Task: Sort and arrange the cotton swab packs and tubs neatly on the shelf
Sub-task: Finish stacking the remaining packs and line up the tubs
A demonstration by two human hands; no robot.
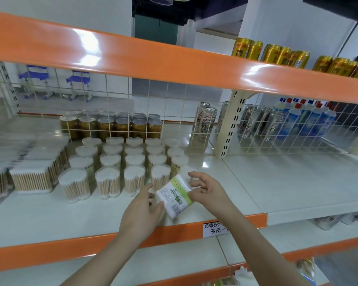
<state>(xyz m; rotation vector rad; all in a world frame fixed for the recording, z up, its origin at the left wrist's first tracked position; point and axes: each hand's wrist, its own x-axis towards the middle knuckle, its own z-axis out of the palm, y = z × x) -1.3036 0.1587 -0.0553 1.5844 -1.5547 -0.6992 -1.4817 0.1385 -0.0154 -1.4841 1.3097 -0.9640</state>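
— Left hand and right hand, what do they do?
— Both are clamped on one pack, just above the front of the shelf.
— What kind of pack?
— Flat, rectangular, soft glossy plastic with a green label. Its long axis goes diagonally, from near-right to far-left.
— And the tubs?
— Clear, heart-shaped, upright in rows, just behind it.

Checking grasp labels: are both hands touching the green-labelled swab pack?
Touching. Head view shows the left hand gripping the green-labelled swab pack at its lower left edge and the right hand fingertips on its right edge.
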